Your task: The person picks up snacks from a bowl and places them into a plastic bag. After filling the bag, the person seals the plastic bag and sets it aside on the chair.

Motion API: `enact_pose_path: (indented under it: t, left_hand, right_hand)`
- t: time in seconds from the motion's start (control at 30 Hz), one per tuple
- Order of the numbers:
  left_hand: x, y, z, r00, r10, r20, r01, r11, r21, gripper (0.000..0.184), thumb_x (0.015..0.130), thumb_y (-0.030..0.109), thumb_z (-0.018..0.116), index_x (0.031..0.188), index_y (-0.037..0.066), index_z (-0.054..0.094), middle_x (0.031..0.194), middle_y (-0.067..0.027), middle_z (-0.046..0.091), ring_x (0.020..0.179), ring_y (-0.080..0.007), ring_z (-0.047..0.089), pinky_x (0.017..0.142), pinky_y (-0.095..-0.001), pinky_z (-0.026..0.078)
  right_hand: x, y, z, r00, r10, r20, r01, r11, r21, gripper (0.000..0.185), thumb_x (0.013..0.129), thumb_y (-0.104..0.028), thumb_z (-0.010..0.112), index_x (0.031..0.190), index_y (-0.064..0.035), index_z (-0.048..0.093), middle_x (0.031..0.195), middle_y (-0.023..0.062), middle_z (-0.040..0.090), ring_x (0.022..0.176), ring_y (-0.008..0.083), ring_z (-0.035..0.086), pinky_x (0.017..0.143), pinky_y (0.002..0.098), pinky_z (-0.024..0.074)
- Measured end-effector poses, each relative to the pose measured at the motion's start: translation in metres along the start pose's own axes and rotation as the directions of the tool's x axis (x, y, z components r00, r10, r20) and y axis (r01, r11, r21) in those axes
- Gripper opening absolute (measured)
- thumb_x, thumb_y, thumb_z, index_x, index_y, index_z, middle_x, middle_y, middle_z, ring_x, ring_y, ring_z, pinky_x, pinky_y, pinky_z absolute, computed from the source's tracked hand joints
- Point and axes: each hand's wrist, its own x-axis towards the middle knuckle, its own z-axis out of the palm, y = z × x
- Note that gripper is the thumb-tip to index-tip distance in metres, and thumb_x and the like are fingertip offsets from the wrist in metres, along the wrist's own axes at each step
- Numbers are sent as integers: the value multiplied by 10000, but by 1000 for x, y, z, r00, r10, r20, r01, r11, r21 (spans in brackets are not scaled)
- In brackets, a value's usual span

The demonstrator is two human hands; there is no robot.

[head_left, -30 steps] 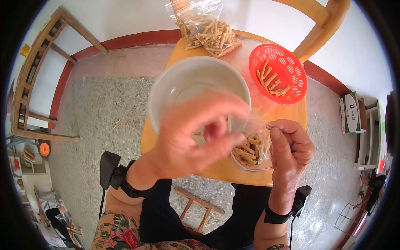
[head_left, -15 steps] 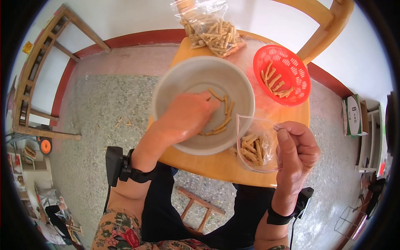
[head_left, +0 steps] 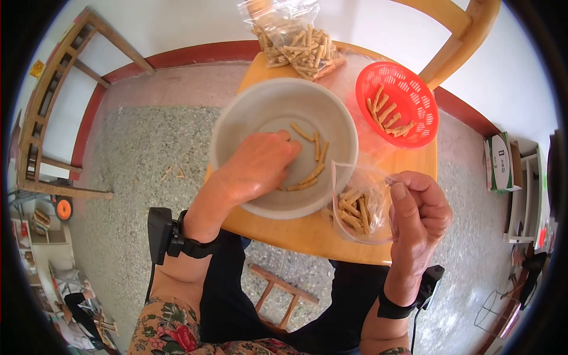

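Reaching inside the bowl (head_left: 242,112), the left hand (head_left: 258,164) hides its fingertips, so their grip cannot be told; right hand (head_left: 395,181) pinches the bag (head_left: 377,198). Bowl sticks (head_left: 313,173) arc near to far, the nearest pointing roughly left-right.

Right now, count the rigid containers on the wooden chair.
2: the grey basin, with the left hand in it, and the red basket to its right, near the chair's backrest.
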Motion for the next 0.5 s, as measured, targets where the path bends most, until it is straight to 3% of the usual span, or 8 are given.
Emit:
enact_pose_path:
  t: [0.03,0.1,0.13,0.2,0.23,0.3,0.5]
  left_hand:
    - [0,0,-1,1000,-2,-3,2,1000,3,160,657,13,582,796,30,505,750,-129,499,696,-324,515,606,-378,428]
    - [1,0,-4,989,-60,-135,25,969,-246,158,677,-14,573,817,27,513,733,-84,530,648,-244,537,590,-308,440]
    - [1,1,-6,988,-61,-139,26,970,-241,158,677,-14,573,817,27,513,733,-84,530,648,-244,537,590,-308,440]
    - [0,5,-16,966,-196,-170,13,690,-724,141,723,-19,569,855,11,531,727,-61,550,641,-131,552,584,-251,460]
    - [-1,9,-22,965,-196,-174,11,693,-720,141,723,-19,569,855,11,531,727,-61,550,641,-131,552,584,-251,460]
    - [-3,15,-33,961,-248,-125,-63,244,-968,219,758,-10,574,970,17,528,750,-31,550,661,-73,533,599,-208,459]
    - [-5,19,-34,977,-158,-143,-131,85,-988,307,714,8,578,1008,3,490,749,-87,568,647,-154,569,599,-251,458]
  right_hand:
    - [0,0,0,1000,2,3,-2,1000,-17,91,794,-7,558,872,36,572,697,9,588,630,15,498,582,137,379]
    - [0,1,1,1000,0,-2,0,1000,-7,88,793,-8,559,868,37,572,695,10,588,629,16,499,581,137,380]
    - [0,1,2,1000,1,-9,-1,1000,0,85,793,-8,559,864,37,572,693,10,588,627,16,499,580,137,381]
    - [1,1,2,1000,-1,-10,1,1000,-13,83,793,-9,560,860,37,572,690,11,587,626,17,501,579,138,382]
    - [1,1,3,1000,3,-13,-3,1000,-31,80,793,-11,560,857,37,572,687,12,587,625,18,502,578,139,383]
    - [1,0,4,1000,10,-14,-11,1000,-27,80,793,-11,560,855,37,572,685,10,585,622,16,499,574,138,380]
    - [0,1,3,1000,17,7,-17,1000,0,80,794,-6,562,861,36,570,680,-3,574,614,8,476,559,134,360]
